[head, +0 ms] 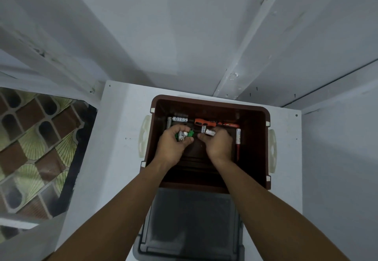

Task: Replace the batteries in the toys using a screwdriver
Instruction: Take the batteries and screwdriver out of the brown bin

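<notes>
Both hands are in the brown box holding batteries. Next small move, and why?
Probably pass the battery in the right hand to the left hand, which already grips batteries and a green piece. That frees the right for the orange screwdriver lying just beyond it in the brown box; neither hand holds a tool.

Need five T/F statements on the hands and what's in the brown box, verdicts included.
1. The left hand and right hand are both inside the brown box. True.
2. The left hand is empty. False: it holds batteries and a green piece.
3. The orange screwdriver lies unheld near the box's far wall. True.
4. The right hand grips a screwdriver. False: it pinches a white battery.
5. A loose battery lies by the box's right wall. True.
</notes>
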